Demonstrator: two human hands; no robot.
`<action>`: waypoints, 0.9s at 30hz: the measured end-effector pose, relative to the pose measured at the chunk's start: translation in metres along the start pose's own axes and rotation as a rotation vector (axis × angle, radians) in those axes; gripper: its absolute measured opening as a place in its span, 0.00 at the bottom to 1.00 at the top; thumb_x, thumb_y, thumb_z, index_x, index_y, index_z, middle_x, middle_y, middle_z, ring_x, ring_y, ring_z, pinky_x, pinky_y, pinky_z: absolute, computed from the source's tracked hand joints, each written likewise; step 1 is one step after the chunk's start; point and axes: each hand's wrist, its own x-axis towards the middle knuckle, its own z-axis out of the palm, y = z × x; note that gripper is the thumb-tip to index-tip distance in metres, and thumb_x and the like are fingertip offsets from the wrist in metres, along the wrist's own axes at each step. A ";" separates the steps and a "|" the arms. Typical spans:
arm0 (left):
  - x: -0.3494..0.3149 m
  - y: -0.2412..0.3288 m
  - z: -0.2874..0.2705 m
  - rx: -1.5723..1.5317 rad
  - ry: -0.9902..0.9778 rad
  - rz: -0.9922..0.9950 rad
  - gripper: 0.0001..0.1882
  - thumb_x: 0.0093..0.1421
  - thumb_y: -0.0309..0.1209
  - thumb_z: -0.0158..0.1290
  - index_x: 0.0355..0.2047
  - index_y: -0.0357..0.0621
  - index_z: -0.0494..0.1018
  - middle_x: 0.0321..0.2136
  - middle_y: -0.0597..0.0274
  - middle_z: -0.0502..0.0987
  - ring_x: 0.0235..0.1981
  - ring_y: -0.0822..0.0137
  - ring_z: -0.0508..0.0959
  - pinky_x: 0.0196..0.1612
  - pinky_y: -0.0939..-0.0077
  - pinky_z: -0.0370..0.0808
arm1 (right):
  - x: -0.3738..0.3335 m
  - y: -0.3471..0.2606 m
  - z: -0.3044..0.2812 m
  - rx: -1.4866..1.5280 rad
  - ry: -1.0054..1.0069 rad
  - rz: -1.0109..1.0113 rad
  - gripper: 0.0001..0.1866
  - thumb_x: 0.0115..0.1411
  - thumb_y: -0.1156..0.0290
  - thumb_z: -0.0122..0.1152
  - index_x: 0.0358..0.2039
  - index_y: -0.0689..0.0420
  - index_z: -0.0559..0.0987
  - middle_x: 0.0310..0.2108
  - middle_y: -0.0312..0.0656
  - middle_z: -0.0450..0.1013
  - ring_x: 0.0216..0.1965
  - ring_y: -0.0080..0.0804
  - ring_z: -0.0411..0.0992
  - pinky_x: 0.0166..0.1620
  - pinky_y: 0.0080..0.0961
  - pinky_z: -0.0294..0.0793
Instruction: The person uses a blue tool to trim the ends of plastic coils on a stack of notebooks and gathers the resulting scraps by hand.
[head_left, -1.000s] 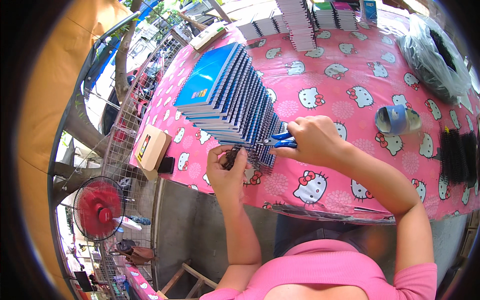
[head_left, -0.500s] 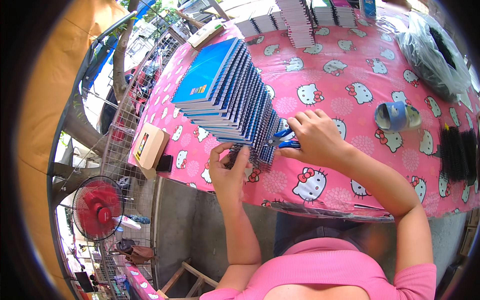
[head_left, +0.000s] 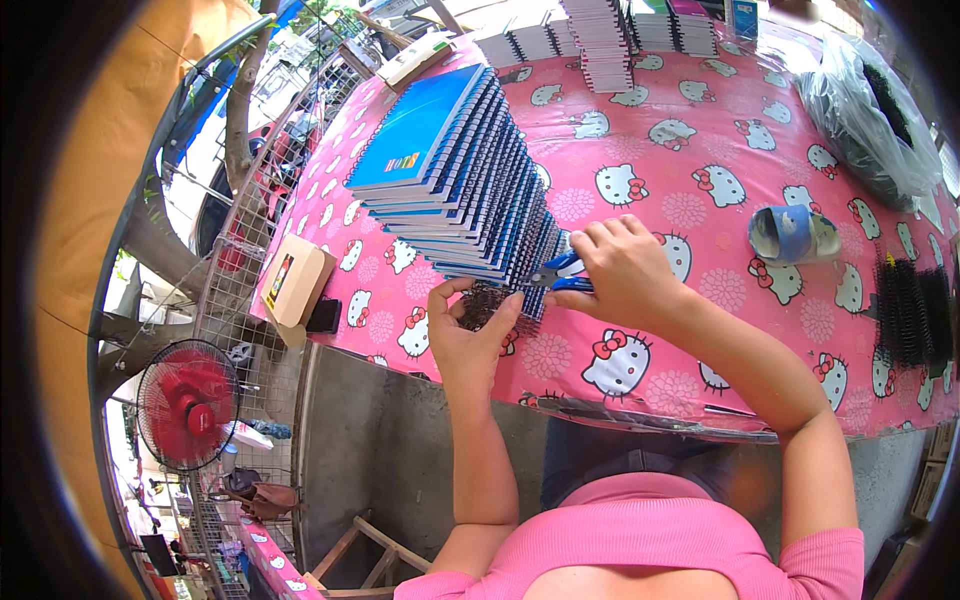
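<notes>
Two hands meet low on a tall stack of blue spiral notebooks (head_left: 410, 135) near the front edge of the pink-covered table (head_left: 700, 330); the right hand (head_left: 630, 265) is wrapped round blue-handled pliers (head_left: 572, 284), its palm hiding the handle ends, and I can't make out what the tips meet among the coils. The left hand (head_left: 468, 335) curls thumb and forefinger about a dark wire tangle (head_left: 488, 305), partly hidden by them, so I cannot tell whether they pinch it. The pliers lie crosswise at the stack's coiled side, nose pointing left; the stack slants from its upper-left cover down to the right. Half a second ago the left thumb and forefinger were closer together, with less wire showing
</notes>
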 end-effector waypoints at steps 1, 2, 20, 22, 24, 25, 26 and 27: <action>0.000 -0.003 0.002 0.012 0.006 0.035 0.21 0.51 0.25 0.64 0.43 0.39 0.67 0.26 0.60 0.77 0.23 0.77 0.74 0.23 0.85 0.69 | 0.003 -0.002 0.003 -0.001 0.016 -0.017 0.32 0.48 0.39 0.62 0.28 0.62 0.75 0.25 0.45 0.74 0.27 0.40 0.73 0.34 0.34 0.72; 0.001 -0.006 0.001 0.027 0.020 0.071 0.21 0.51 0.25 0.64 0.43 0.39 0.67 0.26 0.61 0.77 0.22 0.77 0.74 0.23 0.85 0.69 | 0.007 -0.008 0.001 0.077 -0.193 0.080 0.33 0.49 0.38 0.62 0.28 0.62 0.75 0.24 0.45 0.74 0.27 0.40 0.74 0.34 0.34 0.72; 0.012 -0.033 -0.016 -0.060 -0.003 -0.066 0.23 0.50 0.25 0.64 0.44 0.39 0.67 0.23 0.63 0.76 0.18 0.79 0.72 0.16 0.87 0.63 | 0.014 -0.022 -0.019 0.199 -0.680 0.334 0.32 0.49 0.38 0.61 0.28 0.61 0.78 0.27 0.45 0.75 0.32 0.39 0.75 0.40 0.34 0.71; 0.013 -0.034 -0.019 -0.117 0.027 -0.110 0.22 0.51 0.25 0.64 0.43 0.39 0.68 0.22 0.64 0.76 0.18 0.80 0.71 0.15 0.87 0.63 | 0.003 -0.017 -0.013 0.137 -0.436 0.216 0.32 0.50 0.38 0.60 0.25 0.61 0.77 0.24 0.45 0.75 0.28 0.40 0.75 0.35 0.35 0.72; 0.011 -0.033 -0.016 -0.155 0.009 -0.135 0.21 0.51 0.25 0.64 0.43 0.39 0.68 0.22 0.64 0.76 0.17 0.80 0.71 0.15 0.87 0.63 | -0.009 -0.007 0.004 0.006 -0.032 0.001 0.33 0.51 0.36 0.58 0.24 0.61 0.76 0.20 0.44 0.73 0.22 0.43 0.75 0.29 0.38 0.73; 0.009 -0.032 -0.013 -0.161 -0.016 -0.140 0.20 0.51 0.25 0.64 0.43 0.39 0.68 0.22 0.64 0.76 0.17 0.80 0.71 0.15 0.87 0.63 | -0.010 -0.005 0.010 -0.010 0.000 -0.021 0.32 0.51 0.38 0.59 0.23 0.61 0.77 0.20 0.45 0.74 0.23 0.42 0.75 0.29 0.37 0.73; 0.007 -0.032 -0.011 -0.165 -0.039 -0.143 0.20 0.52 0.25 0.63 0.42 0.39 0.69 0.22 0.64 0.76 0.17 0.80 0.71 0.15 0.87 0.63 | -0.006 -0.007 0.012 -0.025 0.034 -0.046 0.31 0.51 0.39 0.60 0.23 0.61 0.78 0.20 0.46 0.75 0.23 0.42 0.76 0.28 0.37 0.73; 0.006 -0.033 -0.009 -0.154 -0.039 -0.117 0.21 0.51 0.25 0.64 0.43 0.39 0.69 0.24 0.62 0.76 0.18 0.78 0.72 0.15 0.87 0.63 | -0.001 -0.009 0.013 -0.039 0.068 -0.070 0.29 0.51 0.41 0.61 0.22 0.61 0.78 0.20 0.46 0.75 0.23 0.41 0.76 0.27 0.36 0.74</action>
